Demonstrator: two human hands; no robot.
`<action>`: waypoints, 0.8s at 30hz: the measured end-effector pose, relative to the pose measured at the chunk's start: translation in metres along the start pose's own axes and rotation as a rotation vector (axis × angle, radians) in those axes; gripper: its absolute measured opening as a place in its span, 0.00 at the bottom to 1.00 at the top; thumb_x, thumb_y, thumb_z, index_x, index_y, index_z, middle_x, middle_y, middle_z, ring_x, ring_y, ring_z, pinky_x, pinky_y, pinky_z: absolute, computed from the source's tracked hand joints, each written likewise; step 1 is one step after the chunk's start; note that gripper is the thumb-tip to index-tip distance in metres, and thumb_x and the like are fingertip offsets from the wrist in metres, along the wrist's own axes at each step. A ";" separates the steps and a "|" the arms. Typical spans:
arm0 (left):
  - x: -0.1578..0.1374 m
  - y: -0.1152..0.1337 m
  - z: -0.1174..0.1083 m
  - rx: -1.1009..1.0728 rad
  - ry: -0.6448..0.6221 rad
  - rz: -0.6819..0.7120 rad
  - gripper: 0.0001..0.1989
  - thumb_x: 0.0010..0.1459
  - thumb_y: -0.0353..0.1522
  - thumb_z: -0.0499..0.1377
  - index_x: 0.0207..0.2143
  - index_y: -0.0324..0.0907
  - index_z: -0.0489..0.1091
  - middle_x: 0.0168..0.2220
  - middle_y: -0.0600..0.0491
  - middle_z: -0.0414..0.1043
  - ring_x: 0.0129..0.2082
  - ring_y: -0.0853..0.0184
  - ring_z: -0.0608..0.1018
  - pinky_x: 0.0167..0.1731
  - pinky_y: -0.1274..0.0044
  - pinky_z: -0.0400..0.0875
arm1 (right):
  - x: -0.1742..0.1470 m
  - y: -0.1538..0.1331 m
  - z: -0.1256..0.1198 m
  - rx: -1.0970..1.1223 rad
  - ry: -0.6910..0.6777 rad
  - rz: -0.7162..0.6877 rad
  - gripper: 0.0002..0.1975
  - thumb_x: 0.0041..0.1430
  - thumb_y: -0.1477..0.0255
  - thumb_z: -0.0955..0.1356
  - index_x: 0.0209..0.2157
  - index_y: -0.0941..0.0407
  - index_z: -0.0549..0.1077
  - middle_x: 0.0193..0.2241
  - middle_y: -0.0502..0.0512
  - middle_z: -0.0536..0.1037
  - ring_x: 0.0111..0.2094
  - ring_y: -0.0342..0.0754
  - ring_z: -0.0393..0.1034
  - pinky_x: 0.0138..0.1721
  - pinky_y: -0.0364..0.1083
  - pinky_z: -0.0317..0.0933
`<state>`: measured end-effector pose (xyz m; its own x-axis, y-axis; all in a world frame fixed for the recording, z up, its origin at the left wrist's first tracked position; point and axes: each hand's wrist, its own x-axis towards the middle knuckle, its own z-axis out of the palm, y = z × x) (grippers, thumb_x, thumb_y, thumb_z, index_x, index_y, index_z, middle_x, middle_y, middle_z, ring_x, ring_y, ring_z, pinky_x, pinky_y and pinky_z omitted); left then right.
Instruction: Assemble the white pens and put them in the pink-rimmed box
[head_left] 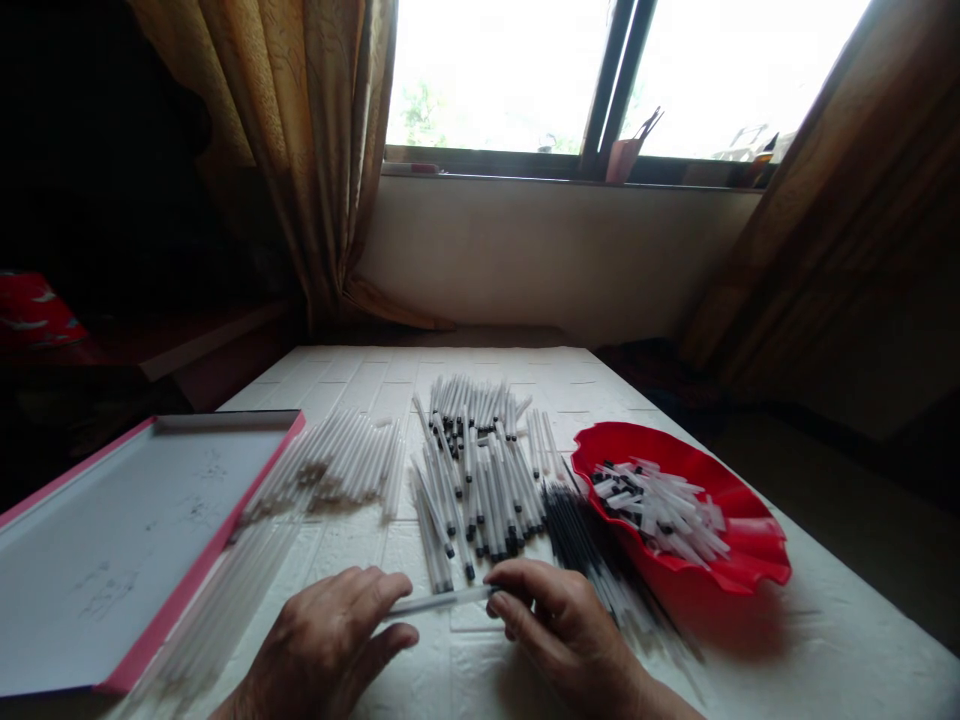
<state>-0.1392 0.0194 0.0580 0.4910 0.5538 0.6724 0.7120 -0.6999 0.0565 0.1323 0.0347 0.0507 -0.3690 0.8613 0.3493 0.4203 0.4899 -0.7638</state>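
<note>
A clear pen (442,601) lies level between my hands, low at the front of the table. My right hand (566,625) pinches its dark right end between thumb and fingertips. At the other end, my left hand (326,635) has its fingers over the barrel, with the thumb a little lower; the tip there is hidden. Just beyond the hands is a pile of clear pens with black ends (487,490). Thin black ink refills (574,530) lie in a bundle beside my right hand.
Clear empty tubes (345,460) lie left of the pile. A pink-edged white box lid (112,540) sits at the left. At the right, a red wavy-rimmed bowl (757,530) holds clear caps (675,510). A window (495,80) and curtains (300,130) are behind the table.
</note>
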 end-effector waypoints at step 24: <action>0.007 -0.004 -0.002 -0.021 -0.029 -0.012 0.15 0.76 0.39 0.47 0.43 0.46 0.72 0.32 0.56 0.79 0.28 0.70 0.84 0.28 0.83 0.76 | 0.002 -0.006 -0.005 0.028 0.080 0.001 0.11 0.65 0.70 0.67 0.38 0.57 0.81 0.26 0.54 0.82 0.23 0.45 0.75 0.25 0.40 0.67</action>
<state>-0.1393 0.0249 0.0643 0.4967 0.5750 0.6501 0.7078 -0.7019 0.0801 0.1331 0.0340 0.0583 -0.3002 0.8706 0.3899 0.3974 0.4857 -0.7785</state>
